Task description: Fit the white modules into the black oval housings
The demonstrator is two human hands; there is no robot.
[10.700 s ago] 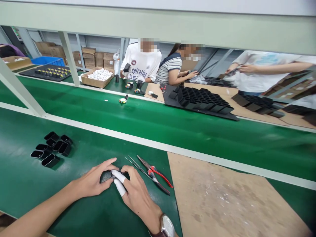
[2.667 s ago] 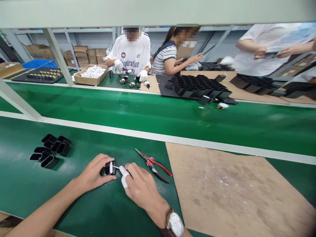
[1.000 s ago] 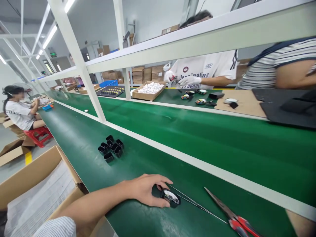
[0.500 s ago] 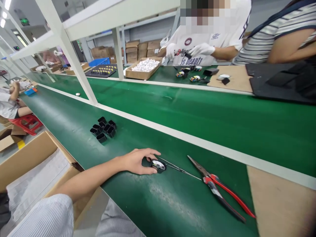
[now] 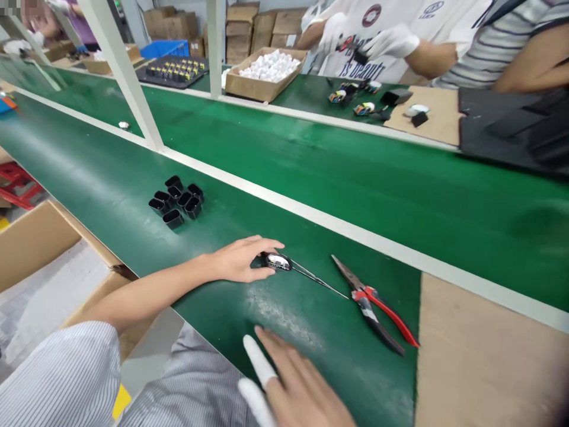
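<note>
Left hand (image 5: 240, 261) pinches the black case (image 5: 259, 261)!
Thumb and fingers brace its sides, apparently for steadiness; the right hand (image 5: 299, 385) has its grip spread open, empty.

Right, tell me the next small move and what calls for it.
I'd probably bring the right hand to the tweezers: it looks empty, fingers spread, while the tweezers lie beside the black-cased part that the left hand holds.

Pliers (image 5: 365, 296): one pair. Tweezers (image 5: 316, 278), just left of pliers: one pair. Farther left of pliers: black cups (image 5: 184, 200), eight; hand-held black case (image 5: 280, 262), one. Nearer than pliers: white finger covers (image 5: 260, 360), two.
</note>
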